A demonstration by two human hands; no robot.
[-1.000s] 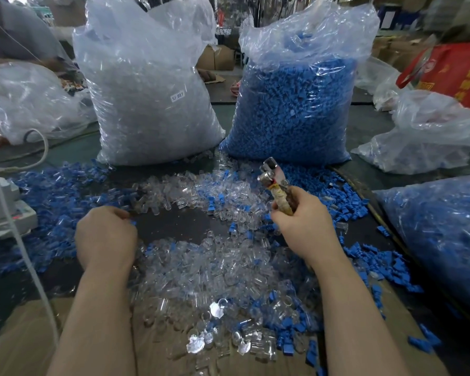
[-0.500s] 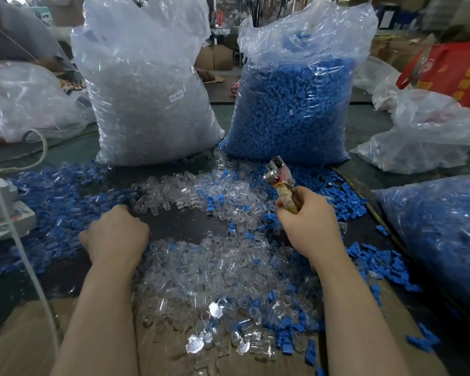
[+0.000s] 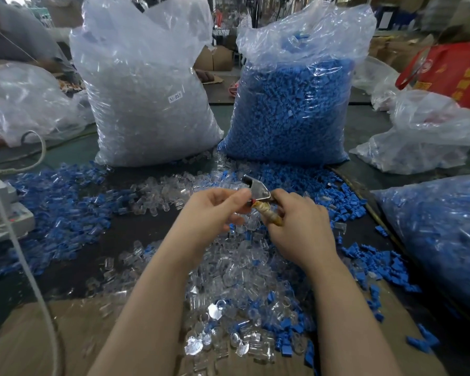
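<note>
Head view: the person's left hand point(image 3: 215, 210) has left the loose parts on the left side of the table, where it lay knuckles-up half a second ago, and has come across to the middle. It now meets the hand tool point(image 3: 258, 192) above the heap. The thumb and forefinger are drawn together right at the tool's metal head, with the other fingers curled beneath. Motion blur hides whether a clear piece sits in that pinch, so I cannot tell. The right hand point(image 3: 299, 226) is wrapped around the tool's tape-bound handle point(image 3: 269, 215), as it was a second ago. It has tipped the tool leftward, so the metal head points toward the left hand.

The tool sits in mid-air between the two hands, just above the pile of clear pieces point(image 3: 228, 270), which spreads from the table's centre down onto the near cardboard point(image 3: 38, 335). Blue pieces point(image 3: 65, 202) are scattered on the left and again on the right of the heap.

The shift suggests the pick-up step is over and the left hand is feeding or steadying something at the tool's head, so the tool is probably about to work on one piece.

At the far side stand a bag of clear pieces point(image 3: 147, 104) and, right of it, a bag of blue pieces point(image 3: 291, 109). A white cable point(image 3: 19, 256) runs down the left edge.
</note>
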